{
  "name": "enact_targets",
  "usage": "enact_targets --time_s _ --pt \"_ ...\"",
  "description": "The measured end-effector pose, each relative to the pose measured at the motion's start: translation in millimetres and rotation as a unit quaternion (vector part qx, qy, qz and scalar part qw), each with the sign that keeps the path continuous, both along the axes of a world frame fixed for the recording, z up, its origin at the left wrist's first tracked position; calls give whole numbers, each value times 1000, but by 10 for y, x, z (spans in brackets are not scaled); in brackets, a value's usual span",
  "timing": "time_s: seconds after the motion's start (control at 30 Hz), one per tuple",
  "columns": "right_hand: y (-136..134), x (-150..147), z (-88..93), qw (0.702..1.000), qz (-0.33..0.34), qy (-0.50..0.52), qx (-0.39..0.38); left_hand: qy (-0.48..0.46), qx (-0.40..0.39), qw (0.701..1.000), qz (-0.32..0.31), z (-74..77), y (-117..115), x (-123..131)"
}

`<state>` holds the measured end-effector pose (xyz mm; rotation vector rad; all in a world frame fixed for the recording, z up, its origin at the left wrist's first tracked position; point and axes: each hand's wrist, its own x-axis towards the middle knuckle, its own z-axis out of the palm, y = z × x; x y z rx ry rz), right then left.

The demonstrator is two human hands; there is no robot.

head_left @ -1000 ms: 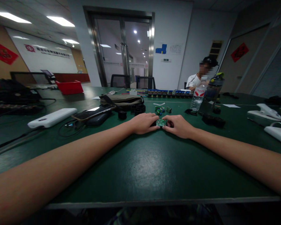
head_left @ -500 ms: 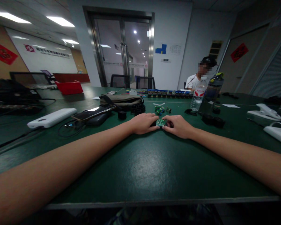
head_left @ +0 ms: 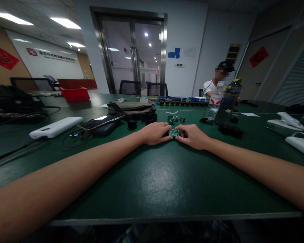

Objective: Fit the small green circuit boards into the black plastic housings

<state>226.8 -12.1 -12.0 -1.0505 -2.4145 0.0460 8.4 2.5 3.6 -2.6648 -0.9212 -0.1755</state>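
Between my two hands is a small green circuit board (head_left: 173, 132), low over the table, with a dark part partly showing beneath it. My left hand (head_left: 155, 133) grips its left edge with thumb and fingers. On the opposite edge, my right hand (head_left: 193, 135) pinches it with curled fingers. Just beyond lie several more small green circuit boards (head_left: 172, 118) carrying blue parts. What the fingertips do under the board is hidden.
To the left are a white power bank (head_left: 57, 127), a phone (head_left: 101, 121) and a grey pouch (head_left: 133, 108). A water bottle (head_left: 213, 106) and a dark tumbler (head_left: 228, 104) stand at right, near black parts (head_left: 230, 130). A person (head_left: 210, 87) sits across the table.
My hands and the circuit board stay almost where they were. Across the table, the person's arm and body have shifted slightly.
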Motion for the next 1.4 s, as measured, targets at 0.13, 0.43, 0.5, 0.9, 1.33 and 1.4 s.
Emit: enact_targets --time_s 0.13,0.43,0.5,0.9,1.33,1.4 --pt "-2 -1 2 1000 0 -3 -2 4 -1 1000 3 2 0 3" --pt "6 -4 0 1000 4 -2 -4 1 -9 1000 1 6 -5 4" --pt "6 -4 0 1000 2 -1 -3 3 -6 1000 2 6 -4 2" --pt "-2 -4 10 1000 1 -4 -5 10 -9 1000 4 25 -5 11" --pt "4 -5 3 1000 5 4 -7 11 -9 1000 3 8 5 10" --pt "5 -6 0 1000 5 5 -8 8 -8 1000 1 10 0 10"
